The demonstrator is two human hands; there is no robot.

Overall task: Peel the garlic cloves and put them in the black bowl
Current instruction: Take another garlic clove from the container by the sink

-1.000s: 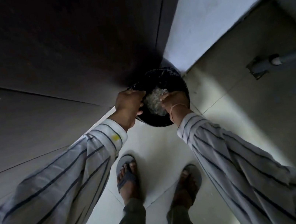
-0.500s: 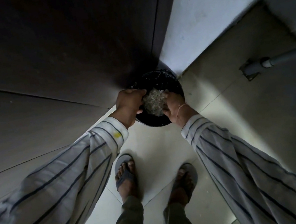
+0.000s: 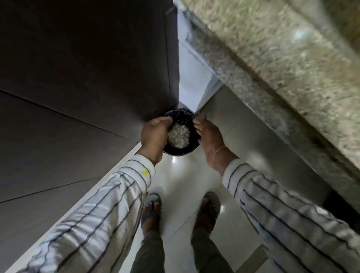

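I hold a black bowl (image 3: 180, 150) in front of me above the floor, close to a dark corner. A pale heap (image 3: 178, 134) of small whitish garlic bits fills its middle; whether they are cloves or skins I cannot tell. My left hand (image 3: 154, 138) grips the bowl's left rim, with the fingers curled over the edge. My right hand (image 3: 208, 134) lies against the bowl's right side, fingers fairly straight and pointing away from me.
Dark cabinet panels (image 3: 60, 84) rise on the left. A speckled granite counter (image 3: 280, 61) runs along the right, with a white wall (image 3: 191, 80) between them. My sandalled feet (image 3: 151, 214) stand on pale floor tiles (image 3: 181, 178).
My right hand has come off the heap in the bowl and now lies along the right rim. The view has swung, bringing the granite counter in at the right.
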